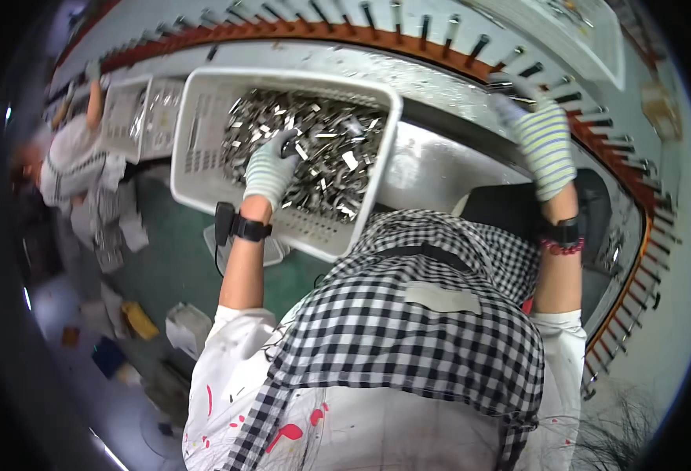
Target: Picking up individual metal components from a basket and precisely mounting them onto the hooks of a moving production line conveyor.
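Observation:
My left hand [269, 169], in a striped glove with grey fingertips, is over a white plastic crate [282, 77]. Its fingers are closed around a small dark piece [289, 144], whose exact kind I cannot make out. Loose small metal pieces [330, 161], shiny and dark, fill much of the crate. At the right, my right hand [540, 133] wears the same kind of glove and reaches to an orange-brown rail [439, 53] with a row of upright posts. Its fingers are bent around a dark, shiny metal piece [518, 93] at the rail; the fingertips are partly hidden.
A bare metal surface [432, 169] lies between the crate and my right arm. The rail curves down the right side. Another person [78, 173] works at far left beside smaller white crates [125, 118]. A clear-sided tray [588, 31] stands beyond the rail.

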`<state>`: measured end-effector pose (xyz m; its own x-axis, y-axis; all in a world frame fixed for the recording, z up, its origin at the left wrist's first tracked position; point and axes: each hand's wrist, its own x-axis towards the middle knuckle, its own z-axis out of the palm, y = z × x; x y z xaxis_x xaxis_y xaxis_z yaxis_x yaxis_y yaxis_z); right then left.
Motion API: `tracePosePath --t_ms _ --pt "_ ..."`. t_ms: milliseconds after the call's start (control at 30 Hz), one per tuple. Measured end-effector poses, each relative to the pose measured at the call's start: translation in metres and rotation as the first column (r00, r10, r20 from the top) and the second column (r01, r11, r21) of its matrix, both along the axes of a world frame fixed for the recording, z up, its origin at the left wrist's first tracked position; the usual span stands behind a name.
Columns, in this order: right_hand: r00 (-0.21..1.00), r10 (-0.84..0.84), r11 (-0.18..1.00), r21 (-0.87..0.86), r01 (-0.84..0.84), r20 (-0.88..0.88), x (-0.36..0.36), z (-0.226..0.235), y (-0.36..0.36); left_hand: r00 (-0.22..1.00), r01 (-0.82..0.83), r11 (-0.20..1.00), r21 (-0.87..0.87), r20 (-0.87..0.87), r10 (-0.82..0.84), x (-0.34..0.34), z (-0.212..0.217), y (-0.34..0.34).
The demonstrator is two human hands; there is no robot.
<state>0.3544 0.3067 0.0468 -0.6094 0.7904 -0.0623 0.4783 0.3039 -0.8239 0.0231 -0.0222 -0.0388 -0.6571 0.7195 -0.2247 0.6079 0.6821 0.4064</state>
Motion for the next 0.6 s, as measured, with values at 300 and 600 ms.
tracePosePath --t_ms 300,600 --pt "0.934 0.357 0.934 -0.019 -0.357 0.010 -0.086 0.058 -0.068 0.958 -0.041 0.975 -0.220 -0.286 -0.024 -0.027 -0.007 -0.075" --pt "0.831 -0.236 0.949 0.302 0.088 0.503 0.177 0.022 0.197 0.859 0.504 0.826 -0.254 0.043 -0.511 0.105 -0.047 0.023"
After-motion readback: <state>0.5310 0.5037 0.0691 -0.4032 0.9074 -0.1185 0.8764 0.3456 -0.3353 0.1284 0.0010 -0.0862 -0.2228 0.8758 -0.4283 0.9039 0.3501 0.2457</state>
